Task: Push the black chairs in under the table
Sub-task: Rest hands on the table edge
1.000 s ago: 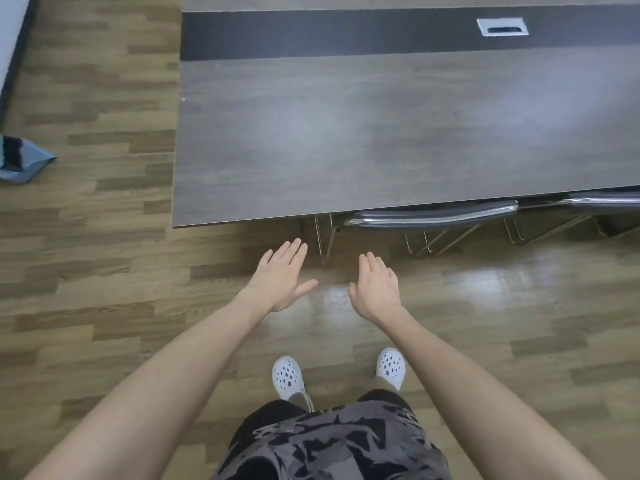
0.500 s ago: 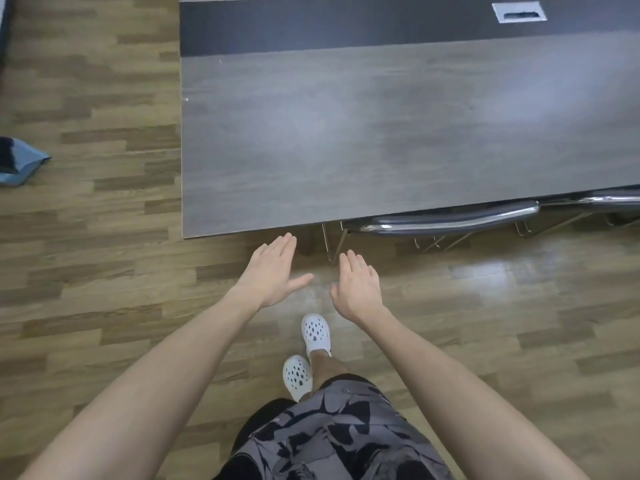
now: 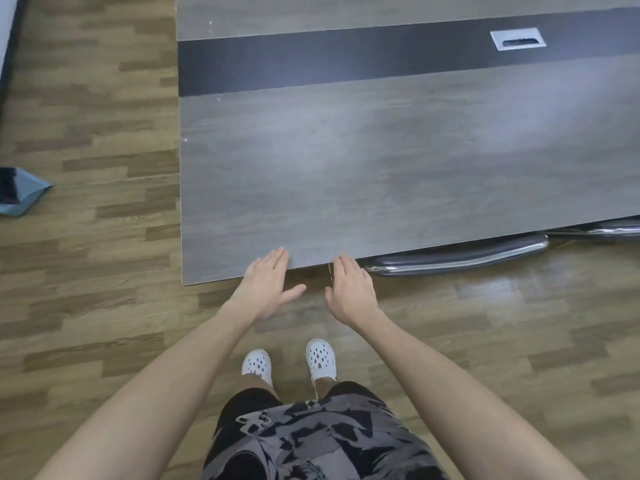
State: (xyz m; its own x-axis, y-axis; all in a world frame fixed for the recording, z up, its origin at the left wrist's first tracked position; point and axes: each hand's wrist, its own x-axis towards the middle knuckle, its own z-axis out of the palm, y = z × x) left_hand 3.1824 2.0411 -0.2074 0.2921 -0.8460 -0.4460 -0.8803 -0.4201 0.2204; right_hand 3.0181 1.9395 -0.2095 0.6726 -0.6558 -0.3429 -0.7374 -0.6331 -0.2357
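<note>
Soft even light, tabletop [image 3: 381, 174] glare, slight blur

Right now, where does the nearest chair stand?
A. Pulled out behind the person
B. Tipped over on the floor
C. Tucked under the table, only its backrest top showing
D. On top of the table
C: only the chair backrest's chrome-edged top shows past the table edge.

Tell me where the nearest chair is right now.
In the head view, the chair sits tucked under the table's near edge, right of centre, only its chrome-trimmed back showing. It lies just right of the right hand, with a second chair beyond.
</note>
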